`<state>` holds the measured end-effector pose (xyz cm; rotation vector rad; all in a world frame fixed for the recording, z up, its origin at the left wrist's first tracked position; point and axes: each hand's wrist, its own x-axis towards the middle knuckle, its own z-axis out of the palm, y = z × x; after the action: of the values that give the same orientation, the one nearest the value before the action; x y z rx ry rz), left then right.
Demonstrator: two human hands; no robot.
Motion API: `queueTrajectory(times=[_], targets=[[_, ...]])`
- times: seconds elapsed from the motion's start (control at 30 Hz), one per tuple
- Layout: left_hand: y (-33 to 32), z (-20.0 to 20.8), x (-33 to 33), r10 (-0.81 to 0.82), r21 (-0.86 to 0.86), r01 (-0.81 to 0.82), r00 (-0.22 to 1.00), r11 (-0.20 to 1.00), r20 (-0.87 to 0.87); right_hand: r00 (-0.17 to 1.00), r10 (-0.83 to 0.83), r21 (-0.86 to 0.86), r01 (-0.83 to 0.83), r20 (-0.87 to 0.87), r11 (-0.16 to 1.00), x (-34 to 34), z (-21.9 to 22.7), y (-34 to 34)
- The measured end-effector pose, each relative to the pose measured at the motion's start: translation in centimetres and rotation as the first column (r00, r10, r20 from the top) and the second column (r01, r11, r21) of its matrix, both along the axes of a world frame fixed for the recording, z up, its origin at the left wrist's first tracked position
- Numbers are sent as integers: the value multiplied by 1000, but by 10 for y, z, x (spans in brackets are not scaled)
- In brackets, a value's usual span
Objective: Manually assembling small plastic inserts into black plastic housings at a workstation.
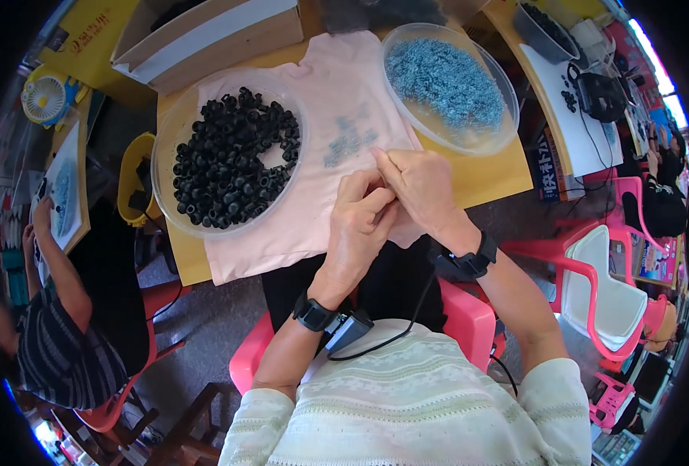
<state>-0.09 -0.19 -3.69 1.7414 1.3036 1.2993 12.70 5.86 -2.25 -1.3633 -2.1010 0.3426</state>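
While both forearms reach in from the near side, the left hand point(358, 217) and the right hand point(422, 186) meet above the near right part of a pink cloth point(321, 85). Fingers of both are bent and drawn into a narrow pinch, tips close together; cannot tell whether anything is held, since the fingers cover the spot. Just beyond them, a small cluster point(350, 145) of blue bits lies loose on the cloth.

To the left, a round clear tub point(156, 175) holds many black parts point(228, 163), small and hollow, with a bare gap at the right of the heap. To the far right, a clear dish point(430, 126) contains a mound of blue pieces point(453, 81). Cloth, tub and dish are on a yellow surface point(508, 177). At the far left of it: an open cardboard box point(220, 46). Each wrist bears a black band point(313, 312).
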Motion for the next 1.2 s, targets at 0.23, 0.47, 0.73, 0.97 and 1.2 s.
queueTrajectory(times=[0.23,0.47,0.73,0.97,1.2], targets=[[-2,-2,1,-4,10,5,999,1000,-44,995,-56,20,54,89,998,-4,-1,-9],[-2,-4,2,-3,25,4,999,1000,-43,987,-73,87,61,144,994,-3,-5,-7],[-1,8,3,48,-57,-43,996,997,76,997,-38,-238,23,-61,971,15,7,4],[-12,29,-19,180,-327,98,672,940,719,844,43,-287,-229,-534,930,25,59,-32],[-27,37,-7,208,-352,204,509,914,835,735,128,-147,-298,-666,943,15,52,-44]])
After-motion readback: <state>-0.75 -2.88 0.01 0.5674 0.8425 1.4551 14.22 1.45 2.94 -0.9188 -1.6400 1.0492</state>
